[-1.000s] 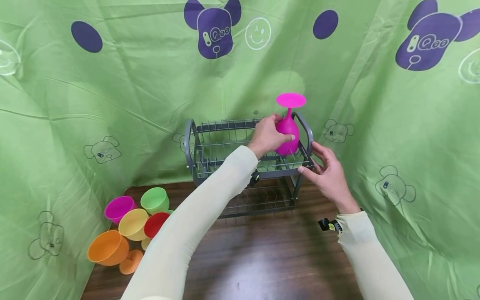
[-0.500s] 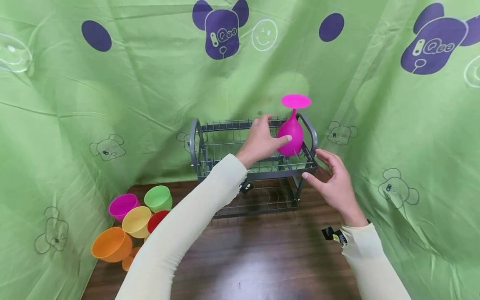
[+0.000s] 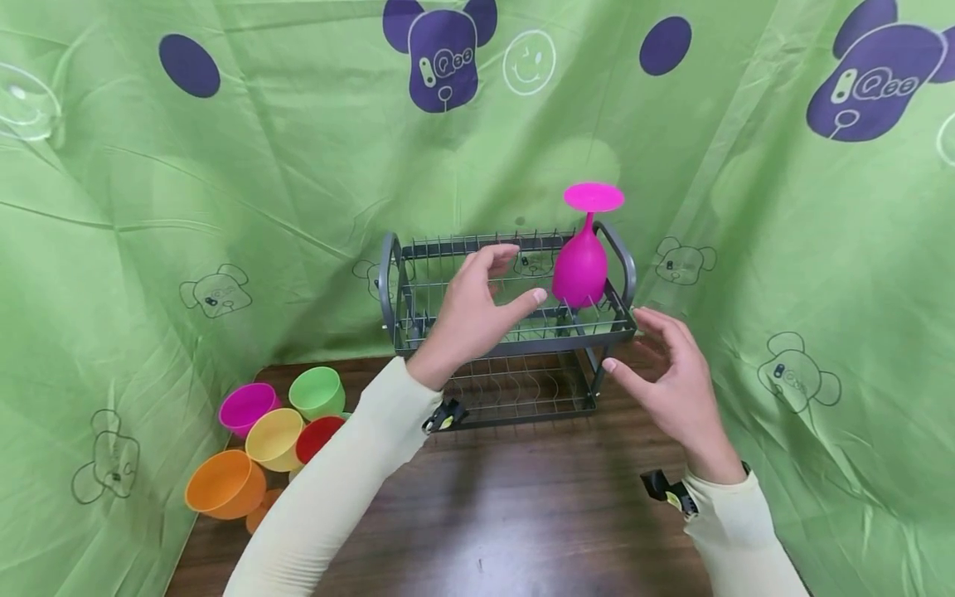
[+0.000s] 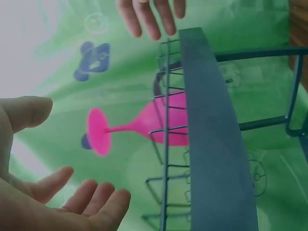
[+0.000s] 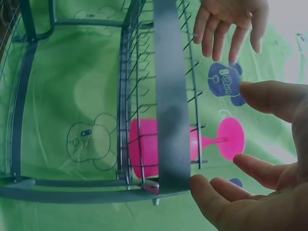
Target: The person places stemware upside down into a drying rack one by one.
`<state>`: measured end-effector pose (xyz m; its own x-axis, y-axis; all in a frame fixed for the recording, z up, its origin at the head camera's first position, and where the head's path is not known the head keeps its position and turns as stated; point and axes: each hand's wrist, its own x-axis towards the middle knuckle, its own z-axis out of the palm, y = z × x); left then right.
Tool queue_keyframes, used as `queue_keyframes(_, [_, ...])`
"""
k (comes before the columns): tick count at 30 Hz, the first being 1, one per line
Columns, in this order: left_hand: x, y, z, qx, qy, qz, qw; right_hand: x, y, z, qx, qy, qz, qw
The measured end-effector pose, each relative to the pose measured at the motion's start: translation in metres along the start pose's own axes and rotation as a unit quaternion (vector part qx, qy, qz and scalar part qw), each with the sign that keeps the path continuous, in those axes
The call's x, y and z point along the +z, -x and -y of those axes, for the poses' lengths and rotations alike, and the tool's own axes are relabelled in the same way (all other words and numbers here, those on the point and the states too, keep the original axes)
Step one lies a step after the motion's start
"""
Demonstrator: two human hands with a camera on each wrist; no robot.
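A bright pink goblet (image 3: 579,269) stands upside down at the right end of the dish rack's top tier, its round foot uppermost. The grey two-tier dish rack (image 3: 515,342) stands on the wooden floor. My left hand (image 3: 477,311) hovers over the rack's front, left of the goblet and apart from it, fingers spread and holding nothing. Beside the rack's right front corner is my right hand (image 3: 667,381), thumb and fingers parted, with nothing in it. In the left wrist view the goblet (image 4: 163,118) shows behind the rack's wires.
At the left on the floor are several goblets: a magenta one (image 3: 249,409), a green one (image 3: 317,392), a yellow one (image 3: 274,439), a red one (image 3: 317,438) and an orange one (image 3: 225,485) lying tilted. Green printed fabric (image 3: 298,166) hangs behind and at both sides.
My left hand has let go of the pink goblet and drawn back to the left and down. My right hand has come slightly down and away from the rack's corner.
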<state>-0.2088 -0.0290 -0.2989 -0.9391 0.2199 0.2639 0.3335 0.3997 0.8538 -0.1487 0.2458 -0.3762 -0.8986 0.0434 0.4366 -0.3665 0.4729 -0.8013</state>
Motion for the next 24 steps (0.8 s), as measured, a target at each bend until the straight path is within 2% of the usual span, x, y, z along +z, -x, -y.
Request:
queue_keyframes(8, [-0.019, 0.037, 0.008, 0.034, 0.042, -0.01, 0.9985, 0.007, 0.019, 0.009, 0.002, -0.019, 0.013, 0.9997])
queue_keyframes(12, [-0.024, 0.057, 0.015, 0.041, 0.048, -0.022, 0.9978, 0.013, 0.026, 0.011, 0.003, -0.08, 0.041, 0.9959])
queue_keyframes(16, [-0.027, 0.078, 0.026, 0.038, 0.047, -0.039, 0.9974, 0.021, 0.031, 0.009, 0.004, -0.155, 0.074, 0.9851])
queue_keyframes(20, [-0.029, 0.096, 0.039, 0.029, 0.041, -0.057, 0.9971, 0.031, 0.036, 0.005, -0.006, -0.198, 0.1, 0.9751])
queue_keyframes(24, [-0.032, 0.111, 0.056, 0.023, 0.05, -0.067, 0.9963, 0.041, 0.041, 0.001, -0.022, -0.249, 0.127, 0.9599])
